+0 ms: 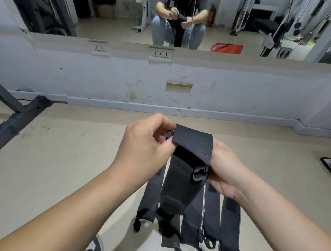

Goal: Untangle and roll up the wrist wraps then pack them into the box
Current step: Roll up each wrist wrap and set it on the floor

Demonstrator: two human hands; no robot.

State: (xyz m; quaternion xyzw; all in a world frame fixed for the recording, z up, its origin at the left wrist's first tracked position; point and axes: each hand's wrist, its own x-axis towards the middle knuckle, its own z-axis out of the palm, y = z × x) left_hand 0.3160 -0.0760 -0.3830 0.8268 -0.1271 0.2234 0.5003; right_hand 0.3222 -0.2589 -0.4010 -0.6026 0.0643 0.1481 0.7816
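Pinching the soft, limp wrist wrap (187, 164) at its folded top end, both hands grip it: left hand (146, 143), right hand (223, 169).

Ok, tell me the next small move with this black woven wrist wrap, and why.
Probably turn the folded top end over on itself to start the roll. The left hand pinches the folded end of the black woven wrist wrap, the right hand holds its other edge, and most of its length hangs unrolled above the other dark wraps.
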